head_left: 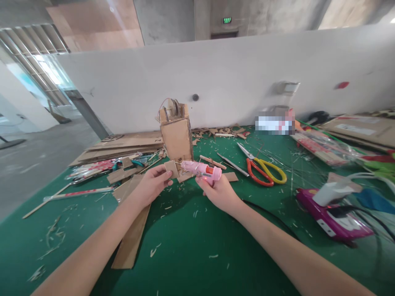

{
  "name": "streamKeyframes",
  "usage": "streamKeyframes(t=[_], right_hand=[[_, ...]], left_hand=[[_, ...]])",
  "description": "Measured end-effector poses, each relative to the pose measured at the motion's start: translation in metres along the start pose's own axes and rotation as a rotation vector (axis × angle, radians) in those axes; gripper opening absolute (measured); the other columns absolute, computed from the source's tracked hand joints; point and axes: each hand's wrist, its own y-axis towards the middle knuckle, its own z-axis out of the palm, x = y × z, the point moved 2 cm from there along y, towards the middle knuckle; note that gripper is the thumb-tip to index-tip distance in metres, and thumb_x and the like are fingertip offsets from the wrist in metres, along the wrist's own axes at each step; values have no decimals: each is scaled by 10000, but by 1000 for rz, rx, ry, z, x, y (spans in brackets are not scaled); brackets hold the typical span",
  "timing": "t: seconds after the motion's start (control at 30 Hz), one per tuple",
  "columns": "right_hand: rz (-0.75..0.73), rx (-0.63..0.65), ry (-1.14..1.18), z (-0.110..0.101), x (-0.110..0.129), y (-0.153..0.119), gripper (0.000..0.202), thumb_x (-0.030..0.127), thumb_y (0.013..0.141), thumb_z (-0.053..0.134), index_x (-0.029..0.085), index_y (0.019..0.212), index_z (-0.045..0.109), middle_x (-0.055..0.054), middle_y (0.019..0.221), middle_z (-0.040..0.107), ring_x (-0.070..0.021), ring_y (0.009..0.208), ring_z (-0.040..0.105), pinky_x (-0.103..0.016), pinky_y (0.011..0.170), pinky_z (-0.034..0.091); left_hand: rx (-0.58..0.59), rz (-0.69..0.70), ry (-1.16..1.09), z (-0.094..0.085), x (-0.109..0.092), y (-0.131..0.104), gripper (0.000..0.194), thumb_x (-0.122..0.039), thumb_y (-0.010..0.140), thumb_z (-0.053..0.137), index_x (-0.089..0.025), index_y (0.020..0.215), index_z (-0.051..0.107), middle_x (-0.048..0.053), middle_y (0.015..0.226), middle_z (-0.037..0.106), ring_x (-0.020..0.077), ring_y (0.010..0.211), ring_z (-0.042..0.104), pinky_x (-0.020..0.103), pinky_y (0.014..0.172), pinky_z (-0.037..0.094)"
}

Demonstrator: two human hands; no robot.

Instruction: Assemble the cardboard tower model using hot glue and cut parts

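Note:
Between its thumb and fingers, my left hand (pixel 156 183) pinches a small square cardboard piece (pixel 172 168). My right hand (pixel 216 191) is wrapped round a pink glue gun (pixel 202 169), its tip pointing left at the upper edge of that piece; whether they touch is too small to tell. Just behind both hands stands an upright cardboard box structure (pixel 177 139) with a round spool (pixel 173 107) on top. A long cardboard strip (pixel 132 242) lies under my left forearm.
Red and yellow scissors (pixel 262 166) and tweezers (pixel 233 164) lie right of the structure. A purple power strip (pixel 335 218) with plugs sits farther right. Flat cardboard (pixel 123 144), sticks and scraps cover the left back. A black cable (pixel 271 218) passes behind my right forearm.

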Motion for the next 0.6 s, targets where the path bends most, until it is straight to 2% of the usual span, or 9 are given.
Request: streamKeyframes(t=[0.13, 0.3, 0.47, 0.6], right_hand=[[-9, 4, 16, 1, 0, 0, 297, 335, 895, 501, 177, 1104, 639, -2, 706, 577, -105, 547, 480, -225, 525, 450], [-3, -4, 11, 2, 1, -1, 268, 345, 892, 507, 177, 1047, 648, -2, 703, 583, -105, 544, 495, -227, 535, 466], [11, 33, -8, 2, 2, -4, 246, 334, 891, 504, 180, 1008, 657, 10, 659, 572, -105, 534, 506, -227, 553, 478], [16, 48, -17, 2, 1, -5, 224, 335, 881, 521, 170, 963, 648, 9, 665, 578, -102, 533, 512, -224, 550, 472]], left_hand=[[-2, -88, -91, -1, 1, -1, 236, -225, 677, 819, -165, 881, 714, 37, 868, 674, 119, 739, 618, 201, 611, 538], [22, -119, -137, -3, -1, -1, 247, -223, 705, 803, -154, 923, 710, 39, 832, 670, 131, 752, 636, 208, 607, 551], [-55, -95, -202, -6, -2, -1, 211, -198, 681, 817, -123, 836, 696, 34, 761, 654, 115, 668, 607, 230, 600, 540], [-14, -77, -203, -4, -3, 0, 205, -205, 728, 783, -110, 882, 686, 34, 738, 621, 90, 630, 559, 200, 564, 498]])
